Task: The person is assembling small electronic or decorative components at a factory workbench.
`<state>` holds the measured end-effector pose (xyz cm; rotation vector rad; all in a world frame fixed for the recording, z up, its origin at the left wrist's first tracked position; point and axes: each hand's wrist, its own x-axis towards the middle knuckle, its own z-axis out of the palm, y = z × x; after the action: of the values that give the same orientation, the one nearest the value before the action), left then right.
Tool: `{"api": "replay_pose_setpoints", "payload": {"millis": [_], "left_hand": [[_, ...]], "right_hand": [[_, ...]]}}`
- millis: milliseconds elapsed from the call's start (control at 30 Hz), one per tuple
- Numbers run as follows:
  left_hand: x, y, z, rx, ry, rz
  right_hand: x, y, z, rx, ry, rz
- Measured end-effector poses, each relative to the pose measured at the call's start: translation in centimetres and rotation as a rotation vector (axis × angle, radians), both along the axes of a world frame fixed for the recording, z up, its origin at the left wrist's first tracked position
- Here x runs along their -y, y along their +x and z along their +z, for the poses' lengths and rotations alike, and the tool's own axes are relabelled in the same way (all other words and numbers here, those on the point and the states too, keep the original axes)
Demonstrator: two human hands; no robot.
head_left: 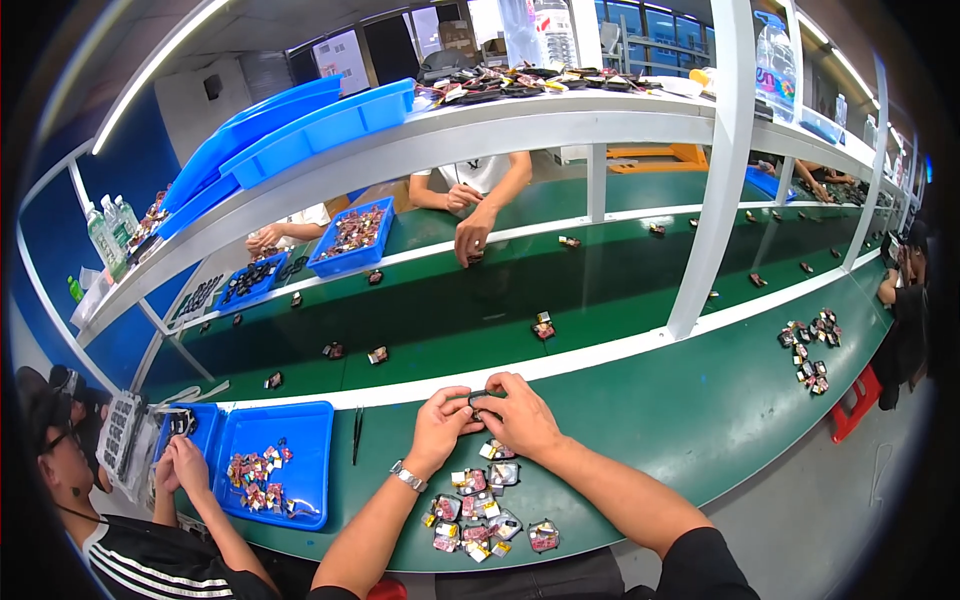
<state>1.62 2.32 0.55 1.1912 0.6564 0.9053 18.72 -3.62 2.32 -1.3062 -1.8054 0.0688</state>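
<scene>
My left hand (440, 428) and my right hand (522, 418) meet at the white-edged border of the green bench. Between their closed fingertips is a small black electronic part (476, 402), mostly covered by the fingers. A pile of small electronic assemblies (478, 508) lies just below my hands, with red boards, silvery-yellow cells and black or clear casings. One more assembly (497, 450) rests right under my right palm. To the left lie black tweezers (357, 436), touched by neither hand. My left wrist wears a metal watch (408, 476).
A blue tray (322, 425) holding loose parts stands left, beside a co-worker's hands (184, 466). Beyond the white rail, a green conveyor (450, 325) carries scattered assemblies. A white post (715, 180) rises right of centre. More assemblies (808, 345) lie far right. Another person's hand (474, 236) reaches over the belt.
</scene>
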Motion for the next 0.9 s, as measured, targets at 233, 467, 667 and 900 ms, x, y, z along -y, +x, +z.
{"api": "replay_pose_setpoints", "payload": {"millis": [233, 467, 667, 900], "left_hand": [[0.0, -0.2, -0.8, -0.019, 0.023, -0.014], [0.3, -0.9, 0.8, 0.068, -0.039, -0.032], [-0.4, -1.3, 0.0, -0.042, 0.013, -0.107], [-0.7, -1.3, -0.4, -0.118, 0.095, -0.201]], "right_hand": [[-0.2, -0.6, -1.1, -0.101, -0.105, 0.055], [1.0, 0.7, 4.0, -0.203, 0.023, 0.117], [-2.5, 4.7, 24.3, -0.345, 0.656, -0.111], [-8.1, 11.3, 40.3, -0.138, 0.365, -0.558]]}}
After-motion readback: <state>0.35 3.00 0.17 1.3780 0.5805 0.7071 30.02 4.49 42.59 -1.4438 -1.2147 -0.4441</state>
